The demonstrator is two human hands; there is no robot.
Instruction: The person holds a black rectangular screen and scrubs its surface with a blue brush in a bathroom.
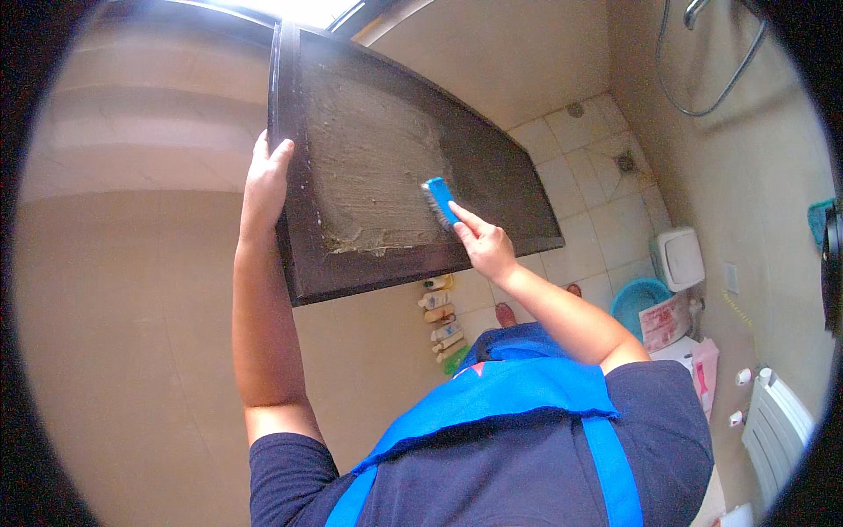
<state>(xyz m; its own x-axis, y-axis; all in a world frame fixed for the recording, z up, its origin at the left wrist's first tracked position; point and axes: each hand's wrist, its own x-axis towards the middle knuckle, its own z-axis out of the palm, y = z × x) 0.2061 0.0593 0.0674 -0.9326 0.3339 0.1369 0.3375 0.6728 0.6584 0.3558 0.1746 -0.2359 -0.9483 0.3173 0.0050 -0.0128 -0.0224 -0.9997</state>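
A dark-framed window screen panel [500, 165] stands tilted before me, its mesh coated with thick grey dust over the left and middle. My left hand [267, 181] grips the left edge of the frame, thumb on the front face. In my right hand [486, 247] is a blue-handled scrub brush [440, 194]. Its pale bristles face left and meet the mesh near the right border of the dust patch. Along the patch's lower edge, the dust [375, 240] has gathered in ragged clumps.
Several bottles [438, 315] line the floor by the wall below the panel. At right are a teal basin [639, 303], a white lidded bin [681, 259], and a white radiator [777, 428]. A shower hose [698, 109] hangs on the right wall, above a floor drain [624, 162].
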